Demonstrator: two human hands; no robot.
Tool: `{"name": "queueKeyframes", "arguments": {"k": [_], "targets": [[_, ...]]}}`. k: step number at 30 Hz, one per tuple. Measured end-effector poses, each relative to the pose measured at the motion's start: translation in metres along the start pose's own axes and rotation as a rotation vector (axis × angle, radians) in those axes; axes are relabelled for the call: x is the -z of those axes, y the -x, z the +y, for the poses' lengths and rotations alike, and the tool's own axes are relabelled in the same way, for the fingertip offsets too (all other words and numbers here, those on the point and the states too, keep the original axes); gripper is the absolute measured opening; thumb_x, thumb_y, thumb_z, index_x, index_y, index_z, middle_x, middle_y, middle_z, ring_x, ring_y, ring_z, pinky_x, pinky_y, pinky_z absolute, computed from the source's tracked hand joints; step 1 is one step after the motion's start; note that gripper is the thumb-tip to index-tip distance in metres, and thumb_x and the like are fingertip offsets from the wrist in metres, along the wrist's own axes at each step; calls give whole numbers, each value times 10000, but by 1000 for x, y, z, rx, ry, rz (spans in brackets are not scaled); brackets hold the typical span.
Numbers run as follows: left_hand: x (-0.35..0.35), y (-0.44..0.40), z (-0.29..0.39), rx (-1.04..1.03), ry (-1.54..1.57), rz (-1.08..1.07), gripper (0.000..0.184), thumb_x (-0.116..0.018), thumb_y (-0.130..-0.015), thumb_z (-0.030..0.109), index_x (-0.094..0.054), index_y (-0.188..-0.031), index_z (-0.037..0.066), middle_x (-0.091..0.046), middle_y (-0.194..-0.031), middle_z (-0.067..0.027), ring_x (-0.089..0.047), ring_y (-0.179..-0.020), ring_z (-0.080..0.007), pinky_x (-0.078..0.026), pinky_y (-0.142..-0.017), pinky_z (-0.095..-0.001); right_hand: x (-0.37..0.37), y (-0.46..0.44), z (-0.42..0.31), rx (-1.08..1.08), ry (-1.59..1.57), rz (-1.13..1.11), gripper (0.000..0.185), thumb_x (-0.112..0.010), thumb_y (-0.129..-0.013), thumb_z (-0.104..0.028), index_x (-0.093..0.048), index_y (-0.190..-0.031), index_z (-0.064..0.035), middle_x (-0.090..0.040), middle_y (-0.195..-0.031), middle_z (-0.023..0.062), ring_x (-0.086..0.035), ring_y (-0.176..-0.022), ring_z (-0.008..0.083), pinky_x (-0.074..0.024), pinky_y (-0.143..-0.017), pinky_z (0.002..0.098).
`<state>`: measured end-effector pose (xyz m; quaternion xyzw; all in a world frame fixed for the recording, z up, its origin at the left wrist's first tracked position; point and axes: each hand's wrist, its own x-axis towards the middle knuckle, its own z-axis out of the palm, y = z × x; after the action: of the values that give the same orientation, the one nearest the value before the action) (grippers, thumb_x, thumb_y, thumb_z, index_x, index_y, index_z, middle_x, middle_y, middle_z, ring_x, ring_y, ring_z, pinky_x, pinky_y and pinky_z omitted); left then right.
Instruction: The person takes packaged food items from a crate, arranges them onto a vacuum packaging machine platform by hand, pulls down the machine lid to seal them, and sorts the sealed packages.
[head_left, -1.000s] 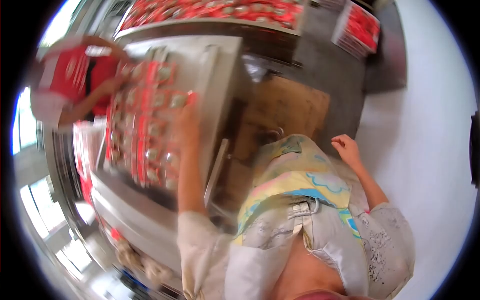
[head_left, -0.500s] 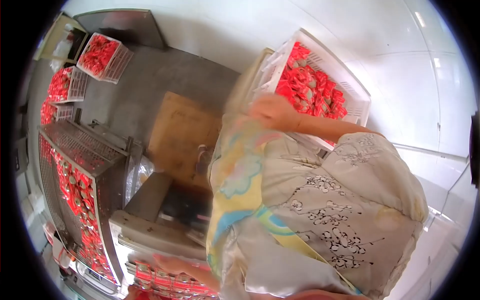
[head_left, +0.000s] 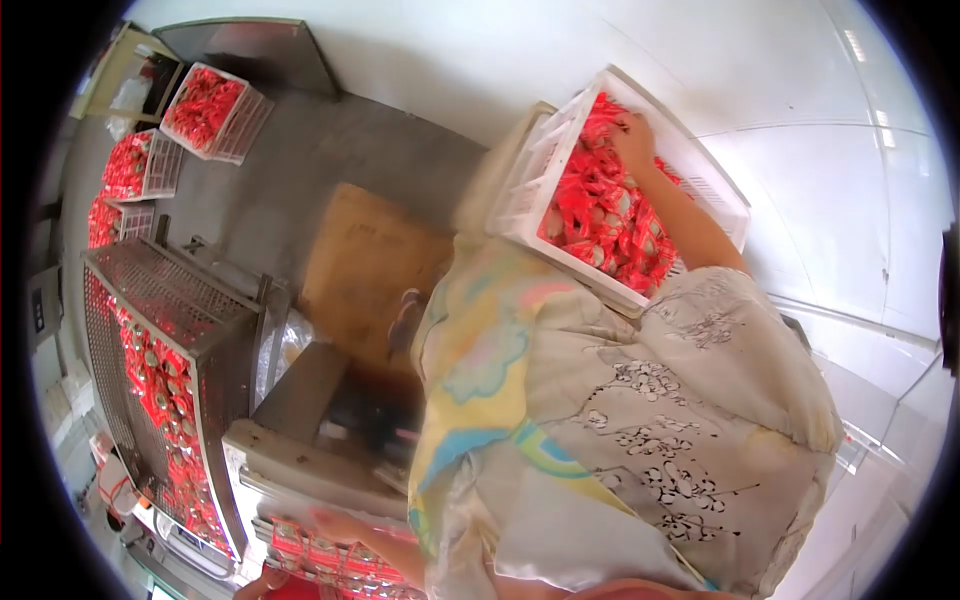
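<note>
A white plastic basket at the upper right is heaped with small red packets. My right hand reaches into it and rests on the packets near the far side; what its fingers hold, if anything, is hidden. At the bottom left, my left hand lies over rows of red packets on the work surface. Its fingers are small and blurred there.
A perforated metal tray with red packets stands at the left. Further white baskets of packets sit on the floor at the upper left. Cardboard lies on the floor. Part of another person's hand shows at the bottom edge.
The view has swung from the work table to the basket. My right hand has moved from the basket's near edge onto the packets inside. My left hand stays by the rows.
</note>
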<state>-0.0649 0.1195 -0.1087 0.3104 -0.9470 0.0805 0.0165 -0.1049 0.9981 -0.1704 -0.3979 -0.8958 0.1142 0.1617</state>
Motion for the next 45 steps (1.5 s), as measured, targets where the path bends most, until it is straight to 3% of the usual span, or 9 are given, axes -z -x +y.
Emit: {"name": "queueKeyframes", "arguments": {"k": [7, 10, 14, 16, 23, 31, 36, 42, 45], "targets": [[-38, -6, -35, -198, -42, 217, 339, -526, -926, 299, -627, -1168, 83, -641, -1014, -148, -600, -885, -316, -497, -768, -419, 68, 24, -37, -453, -871, -23, 134, -527, -945, -173, -581, -966, -52, -616, -808, 47, -563, -638, 102, -467, -565, 269], [-16, 2, 0, -259, -112, 265, 277, -567, -908, 236, -647, -1108, 61, -652, -958, -151, -602, -861, -310, -500, -769, -403, 77, -6, -39, 42, -728, 200, 130, -490, -954, -163, -576, -931, -68, -579, -799, 25, -552, -674, 123, -463, -619, 266], [-26, 17, -2, -250, -501, -61, 518, -496, -890, 178, -405, -1382, 45, -409, -1430, -112, -356, -1334, -227, -260, -1117, -381, 121, -23, -176, 328, -469, 283, 234, -409, -963, -193, -551, -957, -7, -630, -806, 114, -596, -703, 224, -502, -744, 373], [-9, 11, 16, -91, 229, 278, 311, -484, -847, -39, -643, -1105, 31, -616, -1074, -158, -574, -1039, -309, -460, -903, -362, 112, -20, -251, 476, -788, 86, 151, -406, -930, -50, -543, -941, 11, -611, -799, 119, -598, -760, 211, -517, -746, 348], [10, 3, 26, 117, 279, 267, 323, -544, -800, 12, -664, -1079, 121, -610, -918, -90, -597, -875, -277, -493, -745, -382, 14, 118, -506, 1145, -931, -754, 185, -392, -953, -18, -550, -1046, 2, -591, -1028, 100, -555, -982, 199, -429, -932, 333], [50, 0, 17, 290, 648, 155, 230, -583, -863, 163, -654, -1073, 100, -597, -825, -59, -596, -759, -219, -495, -656, -328, 14, 385, -707, 1745, -973, -1654, 279, -458, -826, 157, -585, -998, -23, -621, -961, 85, -607, -896, 186, -465, -825, 271], [67, -30, 4, 943, 1855, -34, 468, -484, -953, 464, -592, -1135, 46, -657, -909, -43, -612, -769, -132, -478, -636, -251, 20, 472, -755, 2263, -938, -1567, 279, -517, -775, 124, -571, -1006, -23, -628, -950, 136, -618, -884, 319, -500, -779, 358], [61, -71, -7, 872, 2585, -143, 397, -457, -978, 381, -521, -1214, 68, -619, -1060, -73, -628, -899, -182, -514, -741, -307, 35, 517, -786, 2766, -854, -1297, 366, -595, -754, 63, -548, -1100, -47, -623, -991, 126, -618, -901, 280, -513, -768, 358], [55, -83, -12, 914, 2708, 13, 371, -453, -981, 353, -512, -1226, 81, -611, -1080, -65, -610, -933, -197, -506, -797, -344, 18, 517, -791, 2138, -861, -1782, 450, -647, -785, 1, -513, -1209, -68, -611, -1034, 107, -621, -857, 204, -515, -726, 326]]}}
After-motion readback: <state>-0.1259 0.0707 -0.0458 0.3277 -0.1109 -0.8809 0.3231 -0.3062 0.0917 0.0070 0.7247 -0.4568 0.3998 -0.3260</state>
